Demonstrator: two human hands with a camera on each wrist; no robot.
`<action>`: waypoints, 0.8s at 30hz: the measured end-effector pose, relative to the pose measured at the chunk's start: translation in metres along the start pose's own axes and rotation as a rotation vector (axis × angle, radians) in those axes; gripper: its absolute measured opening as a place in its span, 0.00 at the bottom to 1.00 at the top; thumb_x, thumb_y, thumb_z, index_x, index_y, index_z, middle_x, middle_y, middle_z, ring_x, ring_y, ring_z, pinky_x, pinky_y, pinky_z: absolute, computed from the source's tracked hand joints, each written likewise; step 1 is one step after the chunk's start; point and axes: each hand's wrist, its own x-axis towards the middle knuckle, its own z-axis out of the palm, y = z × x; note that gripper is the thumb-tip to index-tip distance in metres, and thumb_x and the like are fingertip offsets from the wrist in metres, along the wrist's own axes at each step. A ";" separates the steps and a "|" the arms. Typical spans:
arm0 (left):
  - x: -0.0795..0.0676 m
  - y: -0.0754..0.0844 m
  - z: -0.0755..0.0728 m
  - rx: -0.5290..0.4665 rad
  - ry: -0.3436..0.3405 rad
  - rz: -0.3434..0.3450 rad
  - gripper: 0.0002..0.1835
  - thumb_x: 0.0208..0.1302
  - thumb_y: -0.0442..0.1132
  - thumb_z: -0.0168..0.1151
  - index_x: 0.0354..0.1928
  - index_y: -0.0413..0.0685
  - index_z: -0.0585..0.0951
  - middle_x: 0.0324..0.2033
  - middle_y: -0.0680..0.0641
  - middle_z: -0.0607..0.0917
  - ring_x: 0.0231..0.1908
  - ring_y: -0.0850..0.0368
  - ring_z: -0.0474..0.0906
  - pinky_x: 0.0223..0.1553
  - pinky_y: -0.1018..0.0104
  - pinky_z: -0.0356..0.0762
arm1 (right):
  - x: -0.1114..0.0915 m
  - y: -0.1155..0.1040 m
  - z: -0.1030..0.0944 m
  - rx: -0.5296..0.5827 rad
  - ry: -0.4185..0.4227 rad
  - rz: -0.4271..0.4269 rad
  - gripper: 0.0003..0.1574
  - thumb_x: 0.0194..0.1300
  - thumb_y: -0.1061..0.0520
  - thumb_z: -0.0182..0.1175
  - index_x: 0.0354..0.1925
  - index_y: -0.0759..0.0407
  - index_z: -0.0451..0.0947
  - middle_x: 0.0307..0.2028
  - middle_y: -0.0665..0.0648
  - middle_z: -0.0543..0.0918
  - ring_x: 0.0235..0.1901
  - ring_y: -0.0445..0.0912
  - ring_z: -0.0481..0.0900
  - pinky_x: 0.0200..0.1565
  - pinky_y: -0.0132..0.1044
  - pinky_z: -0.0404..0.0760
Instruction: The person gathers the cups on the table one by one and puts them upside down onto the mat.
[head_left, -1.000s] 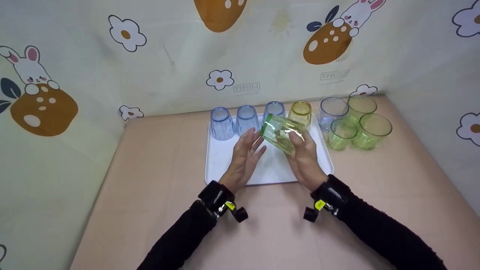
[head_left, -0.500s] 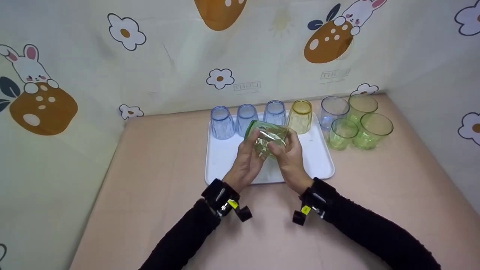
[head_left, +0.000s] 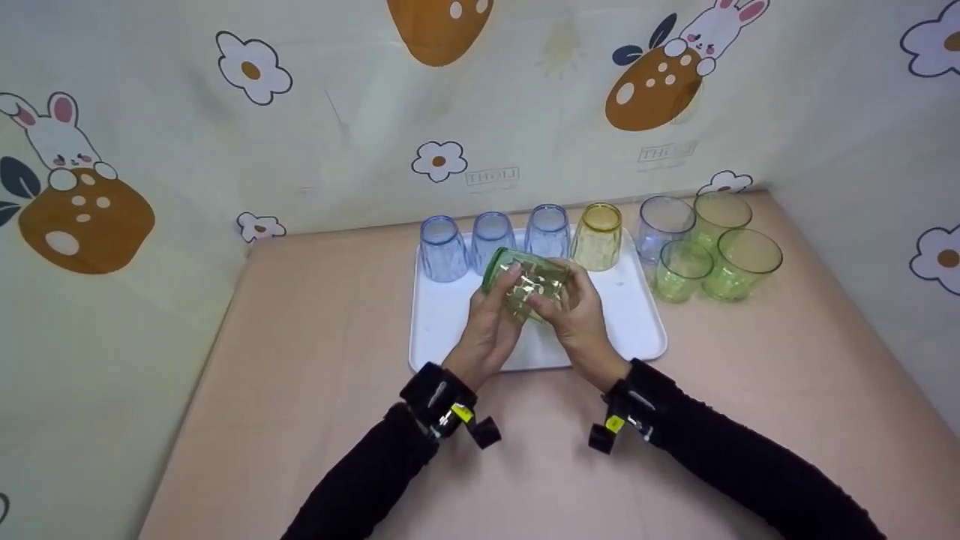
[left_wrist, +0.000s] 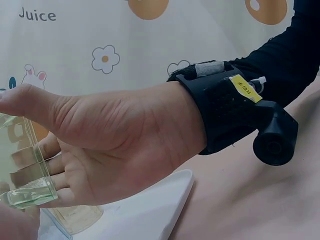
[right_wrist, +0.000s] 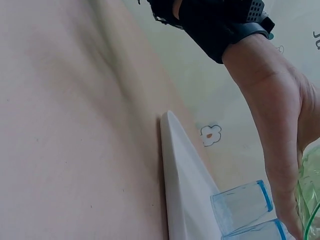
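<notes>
Both hands hold one green glass (head_left: 528,281) tipped on its side above the white tray (head_left: 450,330). My left hand (head_left: 491,319) curls round its left side and rim; my right hand (head_left: 574,311) wraps its right side and base. The left wrist view shows that hand (left_wrist: 90,150) with the clear greenish glass (left_wrist: 22,170) against its fingers. In the right wrist view only the right wrist (right_wrist: 280,120) and a sliver of the green glass (right_wrist: 309,200) show. Three blue glasses (head_left: 491,238) and a yellow glass (head_left: 598,236) stand upside down along the tray's far edge.
Right of the tray stand a clear bluish glass (head_left: 660,225) and three green glasses (head_left: 720,251), all upright. Patterned walls (head_left: 337,112) close in the table at the back and both sides. Bare tan tabletop (head_left: 315,390) lies to the left and front.
The right hand carried the green glass left and down from above the yellow glass. The left hand, open a second ago, closed round it. Both hands now hold it over the tray's middle.
</notes>
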 end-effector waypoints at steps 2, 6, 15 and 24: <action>-0.001 0.000 -0.001 -0.007 0.008 -0.001 0.22 0.70 0.38 0.61 0.62 0.36 0.73 0.54 0.42 0.79 0.56 0.51 0.76 0.66 0.57 0.68 | 0.000 0.001 -0.002 -0.003 -0.012 -0.005 0.55 0.52 0.45 0.80 0.65 0.69 0.64 0.63 0.63 0.72 0.69 0.51 0.64 0.71 0.45 0.59; -0.001 0.001 -0.003 -0.012 0.026 0.002 0.21 0.68 0.36 0.62 0.60 0.37 0.74 0.53 0.43 0.79 0.55 0.52 0.75 0.63 0.59 0.71 | -0.001 0.002 -0.004 -0.016 -0.025 -0.002 0.53 0.54 0.44 0.79 0.65 0.69 0.65 0.62 0.64 0.73 0.68 0.51 0.65 0.70 0.43 0.60; -0.001 0.004 -0.007 0.034 0.047 0.005 0.24 0.67 0.35 0.63 0.62 0.36 0.72 0.53 0.43 0.77 0.54 0.54 0.75 0.64 0.60 0.70 | -0.001 0.002 -0.009 0.031 -0.042 0.025 0.59 0.53 0.40 0.79 0.66 0.73 0.63 0.61 0.67 0.73 0.64 0.56 0.70 0.64 0.41 0.71; 0.000 0.009 -0.014 0.116 0.081 0.005 0.22 0.65 0.31 0.63 0.59 0.34 0.72 0.47 0.46 0.77 0.45 0.57 0.75 0.54 0.64 0.73 | -0.001 0.001 -0.017 0.056 -0.045 0.022 0.46 0.63 0.51 0.73 0.65 0.75 0.62 0.62 0.69 0.72 0.66 0.59 0.67 0.64 0.42 0.71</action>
